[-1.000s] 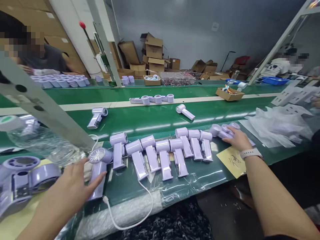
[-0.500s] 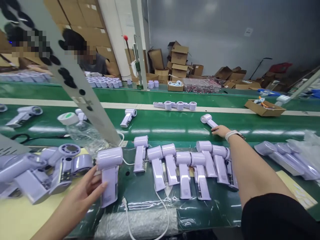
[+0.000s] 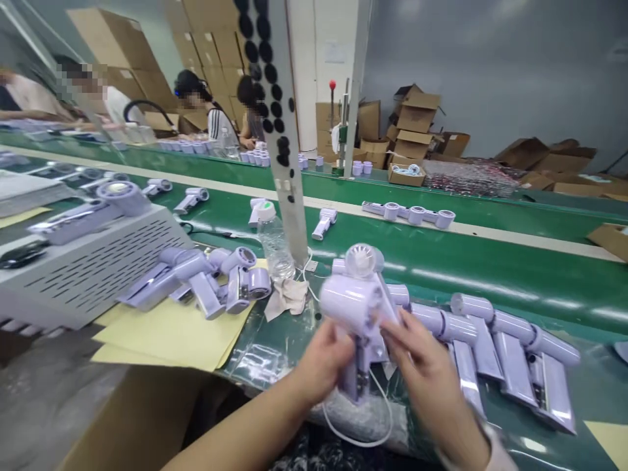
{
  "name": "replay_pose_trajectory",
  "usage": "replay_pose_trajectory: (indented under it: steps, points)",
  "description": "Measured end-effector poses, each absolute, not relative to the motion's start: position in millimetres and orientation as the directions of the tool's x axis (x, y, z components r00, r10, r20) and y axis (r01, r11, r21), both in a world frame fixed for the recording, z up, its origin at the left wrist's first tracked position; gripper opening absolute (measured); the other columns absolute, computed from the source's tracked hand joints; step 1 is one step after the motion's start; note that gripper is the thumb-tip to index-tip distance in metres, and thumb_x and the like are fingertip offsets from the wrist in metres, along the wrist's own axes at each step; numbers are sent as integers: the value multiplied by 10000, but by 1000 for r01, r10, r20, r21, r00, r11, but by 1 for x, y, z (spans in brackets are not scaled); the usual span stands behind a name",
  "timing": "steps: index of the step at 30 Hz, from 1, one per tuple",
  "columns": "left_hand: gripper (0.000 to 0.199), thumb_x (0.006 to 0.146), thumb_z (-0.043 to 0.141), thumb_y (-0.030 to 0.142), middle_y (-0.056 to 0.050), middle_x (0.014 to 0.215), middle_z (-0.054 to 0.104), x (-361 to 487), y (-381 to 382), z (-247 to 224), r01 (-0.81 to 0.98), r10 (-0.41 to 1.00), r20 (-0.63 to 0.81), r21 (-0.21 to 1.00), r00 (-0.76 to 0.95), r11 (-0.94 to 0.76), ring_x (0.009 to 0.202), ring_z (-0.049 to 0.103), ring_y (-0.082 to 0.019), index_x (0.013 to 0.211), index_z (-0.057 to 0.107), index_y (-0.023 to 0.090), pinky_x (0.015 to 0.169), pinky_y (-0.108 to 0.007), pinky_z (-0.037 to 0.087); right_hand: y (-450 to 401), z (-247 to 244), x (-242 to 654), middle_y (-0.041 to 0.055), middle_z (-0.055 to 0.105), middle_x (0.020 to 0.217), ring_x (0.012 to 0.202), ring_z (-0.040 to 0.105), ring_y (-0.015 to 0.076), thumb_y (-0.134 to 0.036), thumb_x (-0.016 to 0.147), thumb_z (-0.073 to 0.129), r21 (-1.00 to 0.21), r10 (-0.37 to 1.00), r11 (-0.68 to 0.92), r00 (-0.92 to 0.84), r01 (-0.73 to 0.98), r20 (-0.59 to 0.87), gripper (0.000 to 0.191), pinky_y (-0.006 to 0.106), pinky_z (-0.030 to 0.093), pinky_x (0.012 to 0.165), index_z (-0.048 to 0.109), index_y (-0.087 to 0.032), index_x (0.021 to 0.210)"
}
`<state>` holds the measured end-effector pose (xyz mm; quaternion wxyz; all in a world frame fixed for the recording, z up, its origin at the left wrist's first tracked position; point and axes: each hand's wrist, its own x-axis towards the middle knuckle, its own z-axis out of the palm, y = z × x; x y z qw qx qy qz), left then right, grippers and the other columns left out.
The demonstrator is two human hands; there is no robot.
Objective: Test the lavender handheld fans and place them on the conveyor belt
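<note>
Lilac handheld fan units with round heads are all around my hands. My left hand (image 3: 326,360) is wrapped round the handle of a fan unit (image 3: 349,302), whose open handle shows inner parts. Just right of it, my right hand (image 3: 417,347) holds another fan unit (image 3: 366,260) by its handle, with the clear round head face turned up; the fingers are slightly blurred. A row of fan units (image 3: 513,366) lies to the right on the green table. More fan units (image 3: 199,275) are piled on yellow sheets at the left.
A plastic bottle (image 3: 275,242) and a cloth (image 3: 287,297) stand near a metal post (image 3: 289,196). A white cable loops below my hands. A vented grey box (image 3: 122,261) is at left. Beyond the green belt (image 3: 417,245), people work.
My right hand has come back from the belt with a fan unit, beside the one in my left hand. The view has swung left, showing the grey box and more people.
</note>
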<state>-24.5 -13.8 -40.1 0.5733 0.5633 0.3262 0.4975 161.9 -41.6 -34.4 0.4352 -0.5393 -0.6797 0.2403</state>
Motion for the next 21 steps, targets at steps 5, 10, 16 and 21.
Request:
replay_pose_trajectory:
  steps: [5,10,16,21]
  points:
    - [883,772,646,821,-165,1419,609,-41,-27,-36,-151,911,200,976,361,-154,1307,593,-374,1420,584,223,1048,-503,547,-69,-28,171,91,737,1319,1164,737,293,-190,944,578,-625,811,546,-541,558,225,337,410,636,968,789,-291,1187]
    - [635,802,741,655,-192,1504,516,-61,-39,-39,280,835,236,867,497,-411,1362,555,-369,1233,704,191,1134,-508,487,-39,49,190,26,760,827,732,747,205,-144,977,505,-470,798,547,-262,693,542,279,303,627,632,741,-294,966]
    - [263,860,731,374,-226,1415,579,-67,-51,-49,624,687,579,354,438,-696,1232,621,-353,1006,675,163,969,-494,588,-27,45,135,217,707,1192,1029,723,350,-171,1025,439,-38,665,667,-571,744,482,342,509,647,786,742,-166,1184]
    - [218,875,704,372,-206,1379,622,-90,-48,-45,715,667,614,227,422,-661,1185,658,-332,964,649,181,900,-455,606,-22,20,120,220,695,1258,1131,707,329,-74,1013,443,38,592,712,-628,701,504,297,472,631,916,666,-126,1201]
